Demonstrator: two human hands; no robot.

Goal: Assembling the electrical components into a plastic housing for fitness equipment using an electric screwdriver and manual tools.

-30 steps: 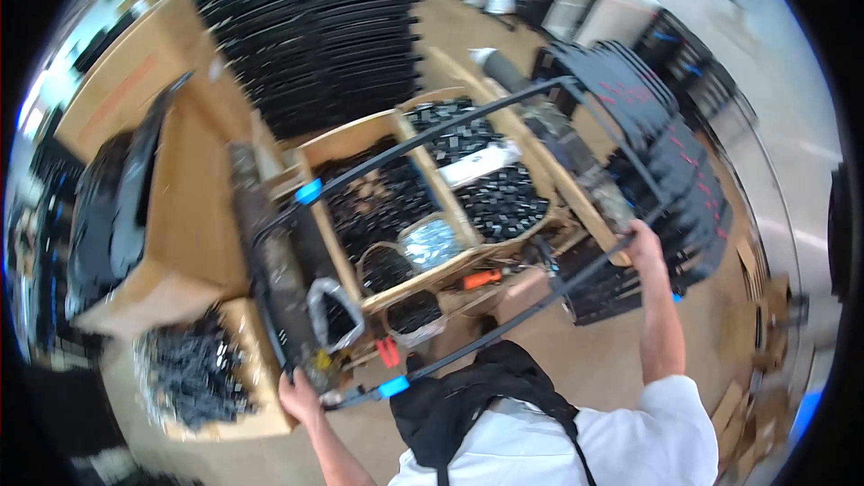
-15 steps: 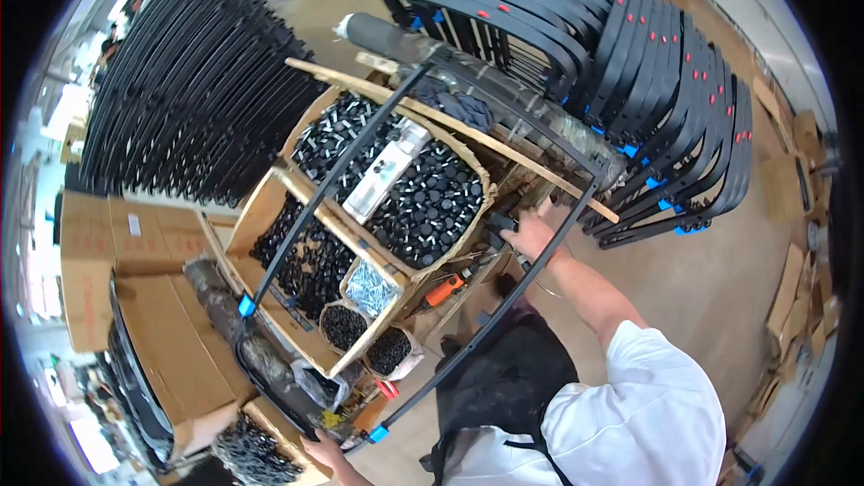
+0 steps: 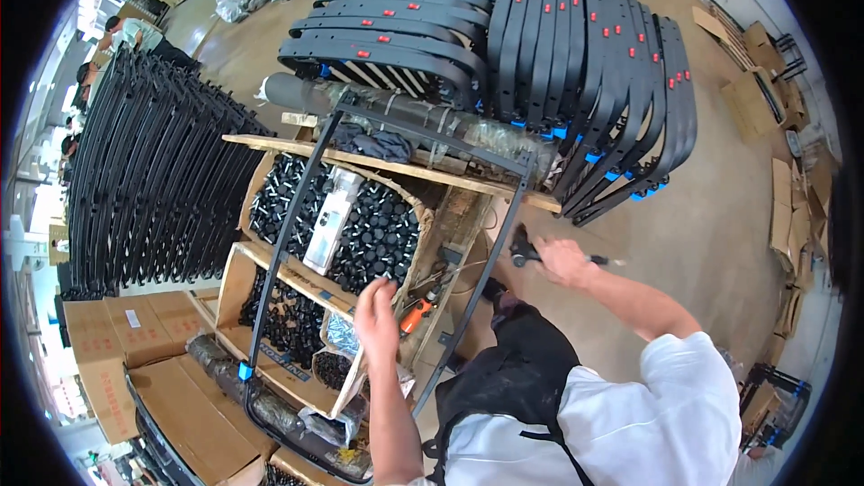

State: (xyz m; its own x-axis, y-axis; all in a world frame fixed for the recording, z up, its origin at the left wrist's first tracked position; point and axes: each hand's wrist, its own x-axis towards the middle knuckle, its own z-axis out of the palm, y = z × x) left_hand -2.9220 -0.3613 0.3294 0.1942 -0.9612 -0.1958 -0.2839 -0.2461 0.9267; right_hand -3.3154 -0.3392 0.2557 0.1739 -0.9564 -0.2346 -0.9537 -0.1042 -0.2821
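Note:
A black tubular metal frame (image 3: 282, 243) with a blue clip (image 3: 245, 371) rests slanted across a wooden parts stand. Over the stand's near side, my left hand (image 3: 378, 319) is raised with its fingertips pinched together; a small pale tip shows there, too small to name. It is beside a bin of black round-headed bolts (image 3: 378, 234) and above a small box of silvery screws (image 3: 342, 335). Off the frame's right side, my right hand (image 3: 562, 263) is closed around a black power driver (image 3: 522, 248), whose slim end sticks out past the hand.
An orange-handled tool (image 3: 416, 315) lies on the stand's near ledge. A long wooden strip (image 3: 396, 169) and a wrapped roller (image 3: 396, 108) cross the far side. Stacked grey frames (image 3: 576, 63) stand beyond, black frames (image 3: 153, 180) at left, cartons (image 3: 193, 405) lower left.
My left hand has left the frame's near corner and come up over the bins. My right hand has moved away from the stand with the driver. The view has shifted.

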